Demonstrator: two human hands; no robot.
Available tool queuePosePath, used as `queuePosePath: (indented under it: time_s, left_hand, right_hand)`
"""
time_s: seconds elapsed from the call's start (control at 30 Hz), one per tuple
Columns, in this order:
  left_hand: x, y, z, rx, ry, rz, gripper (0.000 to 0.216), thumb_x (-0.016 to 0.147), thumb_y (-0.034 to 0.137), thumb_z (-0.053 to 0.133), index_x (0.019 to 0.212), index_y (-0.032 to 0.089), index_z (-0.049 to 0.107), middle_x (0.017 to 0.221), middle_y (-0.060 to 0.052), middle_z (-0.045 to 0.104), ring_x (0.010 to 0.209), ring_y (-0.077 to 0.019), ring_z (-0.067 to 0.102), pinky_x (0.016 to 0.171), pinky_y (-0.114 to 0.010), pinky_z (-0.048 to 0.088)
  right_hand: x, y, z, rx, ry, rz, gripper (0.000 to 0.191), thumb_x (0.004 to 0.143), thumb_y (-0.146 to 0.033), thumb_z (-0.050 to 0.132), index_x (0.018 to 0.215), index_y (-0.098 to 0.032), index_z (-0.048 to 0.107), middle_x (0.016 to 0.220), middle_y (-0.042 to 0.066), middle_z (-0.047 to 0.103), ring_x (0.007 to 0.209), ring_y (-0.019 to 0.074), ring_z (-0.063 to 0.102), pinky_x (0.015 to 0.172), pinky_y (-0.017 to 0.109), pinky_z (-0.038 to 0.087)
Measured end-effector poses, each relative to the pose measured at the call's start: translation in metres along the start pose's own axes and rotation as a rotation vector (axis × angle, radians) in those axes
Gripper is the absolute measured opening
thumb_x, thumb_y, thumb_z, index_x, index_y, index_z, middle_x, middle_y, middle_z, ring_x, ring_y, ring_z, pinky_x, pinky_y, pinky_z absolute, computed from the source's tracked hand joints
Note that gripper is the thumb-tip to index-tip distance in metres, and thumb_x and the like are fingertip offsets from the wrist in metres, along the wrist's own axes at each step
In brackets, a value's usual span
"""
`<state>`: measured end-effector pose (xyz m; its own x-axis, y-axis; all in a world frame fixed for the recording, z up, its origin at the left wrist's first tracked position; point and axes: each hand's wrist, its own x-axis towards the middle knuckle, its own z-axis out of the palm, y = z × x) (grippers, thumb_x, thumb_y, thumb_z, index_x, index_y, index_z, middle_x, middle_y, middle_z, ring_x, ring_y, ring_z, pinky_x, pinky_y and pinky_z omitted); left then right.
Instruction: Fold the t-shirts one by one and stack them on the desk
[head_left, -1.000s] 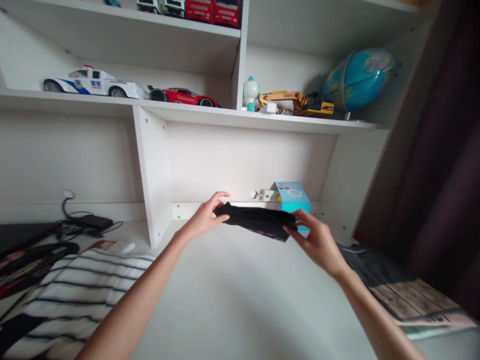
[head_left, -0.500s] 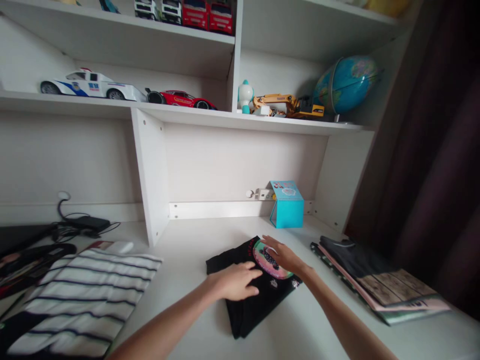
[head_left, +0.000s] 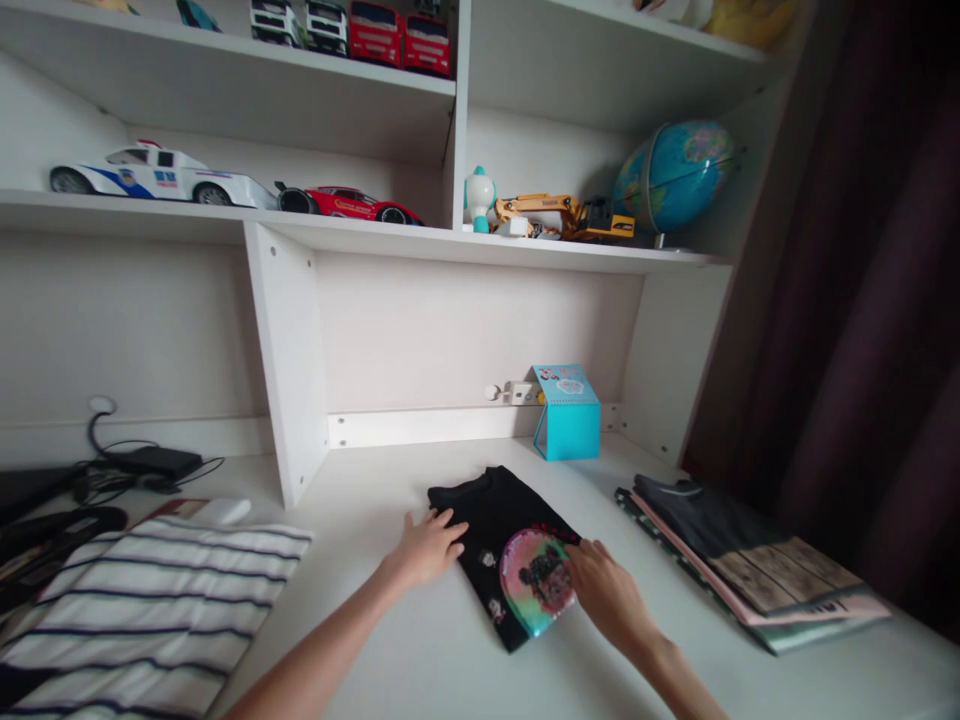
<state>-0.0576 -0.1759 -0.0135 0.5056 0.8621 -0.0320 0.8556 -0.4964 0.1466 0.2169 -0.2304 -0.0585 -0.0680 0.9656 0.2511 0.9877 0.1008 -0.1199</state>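
Desk: you face a white desk top (head_left: 450,670) set in a white shelf unit, with a dark curtain (head_left: 862,300) hanging at the right.
Black shirt: a folded black T-shirt with a round pink-and-green print (head_left: 487,510) lies flat on the desk, right in front of you, between your two hands.
Your left hand: your left hand (head_left: 427,548) rests palm down at the shirt's left edge, its fingers spread and flat with the tips on the black cloth, pinching nothing.
Your right hand: your right hand (head_left: 604,590) lies flat at the shirt's right edge, its fingers stretched out and touching the cloth just beside the round print, closed on nothing.
Striped shirt: a white shirt with dark stripes (head_left: 150,610) lies spread on the desk at your left, well apart from the black one.
Right stack: a stack of folded clothes with a dark grey piece on top (head_left: 735,560) sits near your right hand, not touching it.
Turquoise box: a small turquoise cardboard box (head_left: 568,412) stands against the back panel, behind the black shirt.
Cables: a black adapter with its cables (head_left: 142,462) lies at the far left.
Shelf above: a white toy police car (head_left: 150,175), a red toy car (head_left: 349,203), a yellow toy excavator (head_left: 562,215) and a blue globe (head_left: 671,175) stand in a row.
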Motion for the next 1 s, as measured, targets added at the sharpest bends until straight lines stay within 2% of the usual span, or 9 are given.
queuePosePath:
  time_s: [0.1,0.23,0.43,0.57,0.7,0.77,0.83,0.9,1.0]
  left_hand:
    - [0.008,-0.009,0.010,-0.030,0.070,-0.061,0.044,0.088,0.033,0.032,0.130,0.023,0.043,0.133,-0.014,0.043,0.121,-0.0327,0.038,0.092,-0.052,0.034]
    - [0.009,0.003,0.014,-0.104,0.133,-0.087,0.044,0.087,0.034,0.032,0.120,0.011,0.052,0.111,-0.017,0.056,0.106,-0.0285,0.051,0.084,-0.037,0.042]
    - [-0.001,0.028,0.015,-0.194,0.138,-0.098,0.030,0.081,0.030,0.042,0.092,0.011,0.063,0.091,-0.013,0.063,0.092,-0.0266,0.058,0.079,-0.033,0.042]
    - [0.003,0.034,0.025,-0.355,0.187,-0.191,0.049,0.076,0.028,0.050,0.118,0.003,0.050,0.107,-0.019,0.059,0.104,-0.0297,0.053,0.086,-0.034,0.039]
    - [0.012,0.036,0.034,-0.685,0.239,-0.271,0.078,0.066,0.030,0.064,0.132,0.003,0.033,0.122,-0.021,0.051,0.110,-0.0304,0.049,0.091,-0.035,0.038]
    - [0.013,0.038,0.036,-0.890,0.257,-0.314,0.085,0.063,0.026,0.067,0.134,0.006,0.026,0.117,-0.018,0.055,0.105,-0.0277,0.053,0.088,-0.034,0.040]
    - [0.010,0.041,0.038,-1.082,0.201,-0.356,0.085,0.065,0.025,0.066,0.135,0.009,0.022,0.101,-0.013,0.063,0.092,-0.0239,0.059,0.078,-0.033,0.045]
    - [0.003,0.047,0.038,-1.165,0.124,-0.357,0.075,0.066,0.025,0.065,0.131,0.012,0.029,0.087,-0.007,0.064,0.078,-0.0201,0.061,0.067,-0.029,0.046]
    - [-0.006,0.062,0.037,-1.121,0.105,-0.303,0.060,0.062,0.022,0.067,0.117,0.012,0.045,0.092,-0.006,0.060,0.067,-0.0146,0.059,0.058,-0.025,0.045]
  right_hand:
    - [-0.028,0.013,-0.003,0.212,0.041,0.003,0.028,0.084,-0.020,0.033,0.084,-0.020,0.061,0.083,0.006,0.061,0.080,0.0180,0.057,0.071,0.027,0.043]
    - [-0.030,0.035,-0.005,0.444,0.134,0.105,0.021,0.081,-0.027,0.040,0.088,-0.019,0.057,0.082,0.004,0.062,0.069,0.0148,0.058,0.066,0.024,0.043]
    - [-0.007,0.045,-0.001,0.277,-0.039,0.151,0.013,0.077,-0.017,0.041,0.073,-0.019,0.054,0.070,0.002,0.060,0.067,0.0148,0.056,0.062,0.023,0.037]
    - [0.006,0.043,0.001,0.233,-0.056,0.187,0.014,0.075,-0.014,0.044,0.083,-0.016,0.055,0.080,0.007,0.062,0.075,0.0175,0.057,0.068,0.025,0.036]
    - [0.023,0.034,0.002,0.235,-0.089,0.226,0.024,0.078,-0.032,0.049,0.091,-0.013,0.056,0.087,0.012,0.064,0.083,0.0224,0.058,0.067,0.027,0.037]
    - [0.028,0.028,0.002,0.248,-0.107,0.233,0.026,0.074,-0.034,0.053,0.088,-0.013,0.057,0.086,0.012,0.065,0.082,0.0230,0.059,0.063,0.026,0.037]
    - [0.028,0.025,0.000,0.272,-0.122,0.221,0.021,0.071,-0.032,0.054,0.082,-0.014,0.059,0.081,0.010,0.065,0.077,0.0215,0.060,0.061,0.025,0.037]
    - [0.024,0.027,-0.007,0.303,-0.126,0.188,0.017,0.070,-0.029,0.054,0.079,-0.015,0.059,0.077,0.008,0.065,0.074,0.0199,0.060,0.061,0.024,0.037]
    - [0.012,0.040,-0.020,0.347,-0.099,0.129,0.023,0.068,-0.023,0.053,0.089,-0.015,0.059,0.082,0.006,0.066,0.077,0.0187,0.060,0.065,0.024,0.039]
